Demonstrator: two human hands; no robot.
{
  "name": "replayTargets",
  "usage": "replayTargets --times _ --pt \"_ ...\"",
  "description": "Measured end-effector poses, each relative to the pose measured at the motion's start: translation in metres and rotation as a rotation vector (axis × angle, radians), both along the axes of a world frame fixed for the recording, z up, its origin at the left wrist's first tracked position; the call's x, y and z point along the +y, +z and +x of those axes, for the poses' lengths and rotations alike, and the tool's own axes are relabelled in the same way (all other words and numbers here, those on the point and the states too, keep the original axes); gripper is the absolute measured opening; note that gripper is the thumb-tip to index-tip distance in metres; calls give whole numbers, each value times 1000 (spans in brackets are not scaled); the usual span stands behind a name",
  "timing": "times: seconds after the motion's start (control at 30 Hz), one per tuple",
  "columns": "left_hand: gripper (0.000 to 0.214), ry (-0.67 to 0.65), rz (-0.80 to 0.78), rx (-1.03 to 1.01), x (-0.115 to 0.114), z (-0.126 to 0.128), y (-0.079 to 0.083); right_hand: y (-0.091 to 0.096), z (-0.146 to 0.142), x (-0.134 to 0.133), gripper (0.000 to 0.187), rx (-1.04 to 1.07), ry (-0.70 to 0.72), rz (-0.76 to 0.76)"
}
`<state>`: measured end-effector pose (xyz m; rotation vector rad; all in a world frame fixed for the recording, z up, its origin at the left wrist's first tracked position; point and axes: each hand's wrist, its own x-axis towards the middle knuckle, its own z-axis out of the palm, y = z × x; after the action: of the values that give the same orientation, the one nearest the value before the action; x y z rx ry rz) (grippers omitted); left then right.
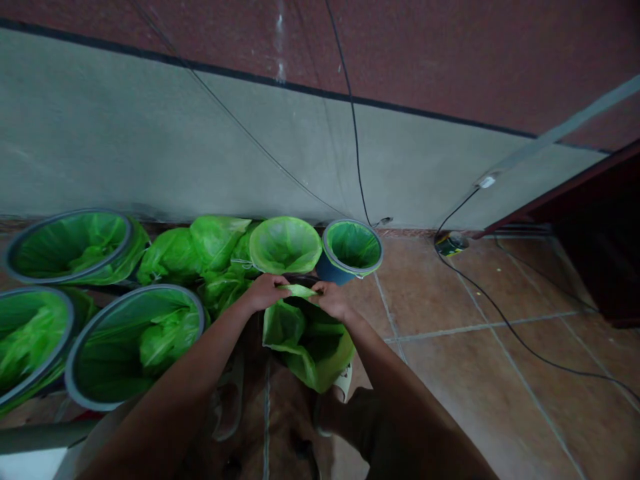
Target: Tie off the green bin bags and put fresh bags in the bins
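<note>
Green thin plastic, slightly see-through, gathers between the person's two hands: this is the bag (320, 373), mouth open toward the camera, low in front of the body and above the tiled floor (440, 387). The left hand (267, 291) pinches the far edge of its mouth, and the right hand (331, 298) pinches the same edge a little further along, so each grip is closed on the film and a short strip stretches between them. A dark rim (300, 279) shows just beyond the fingers; how much of the bag sits inside it is hard to tell. The near side of the bag hangs down in loose folds beside a pale slipper (345, 380) on the right foot.

Just past the hands, near the wall (225, 140), stand a small blue bin (329, 270) with a green liner and, to its left, a round container (256, 250) covered in paler green film. Puffed green bundles (175, 257) lie further left. Beyond them are three larger grey-rimmed bins, one at the back (131, 240), one at the left edge (70, 313) and one nearer the left arm (201, 317), each lined in green. Off to the right, a labelled can (451, 244) lies near a black cable (505, 320) that runs across the tiles.
</note>
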<state>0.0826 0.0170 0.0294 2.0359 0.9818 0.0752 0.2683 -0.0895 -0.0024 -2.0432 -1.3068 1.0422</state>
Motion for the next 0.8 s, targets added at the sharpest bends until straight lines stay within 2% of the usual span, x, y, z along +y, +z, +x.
replayTargets --times 0.17,0.3,0.43,0.5,0.6,0.73,0.8 --pt "20 71 351 39 -3 7 -3 10 1 2 22 -42 36 57" --pt "20 41 478 77 -10 10 -4 17 -2 3 12 -180 14 102" --pt "22 -42 547 193 -13 7 -6 28 -1 0 17 -394 -50 148" --pt "25 -43 548 273 -11 4 -7 33 2 -3 22 -508 -67 79" --pt "28 9 553 357 -6 -1 -9 39 6 -7 28 -638 -54 -115" --pt "30 53 594 370 -5 -3 -8 47 1 -10 26 -637 73 -386" --pt "30 45 616 356 -8 0 -6 52 -5 -11 35 -658 88 -410"
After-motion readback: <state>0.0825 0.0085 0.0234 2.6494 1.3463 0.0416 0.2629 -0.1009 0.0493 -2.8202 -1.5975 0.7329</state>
